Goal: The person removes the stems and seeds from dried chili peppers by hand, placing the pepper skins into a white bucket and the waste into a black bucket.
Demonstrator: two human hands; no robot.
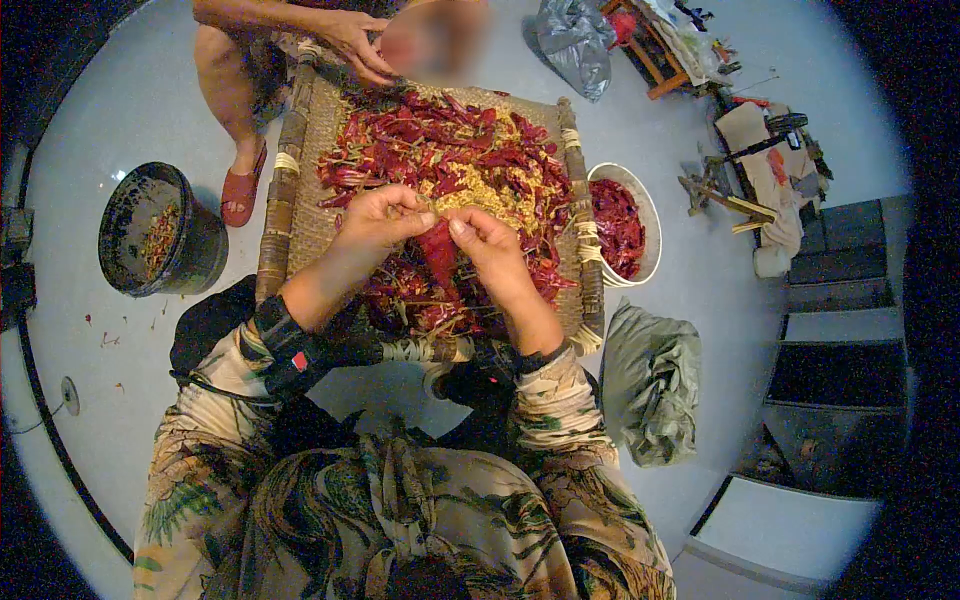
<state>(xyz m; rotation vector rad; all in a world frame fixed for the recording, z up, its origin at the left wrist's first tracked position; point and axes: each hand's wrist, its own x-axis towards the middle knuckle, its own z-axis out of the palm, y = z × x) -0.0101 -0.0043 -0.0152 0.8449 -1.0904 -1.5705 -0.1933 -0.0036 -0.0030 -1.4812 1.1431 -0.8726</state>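
Note:
Between my two hands hangs a dried red chili [438, 258], its broad top pinched at the fingertips and its tip pointing down. My left hand [378, 222] is closed, thumb and forefinger pressed together at the chili's upper left. On the other side my right hand [492, 250] pinches it with thumb against fingers. Both hands are over a woven tray [302, 225] in a wooden frame. Across the tray lies a heap of dried red chilies [400, 135], with loose yellow seeds [510, 205] spread among them.
A black bucket [205, 255] with small scraps stands at the left. Right of the tray is a white bucket [652, 215] of red chilies, with a pale green sack [655, 385] nearer me. Another person's hand [350, 42] reaches over the far edge. A grey plastic bag [578, 45] lies beyond.

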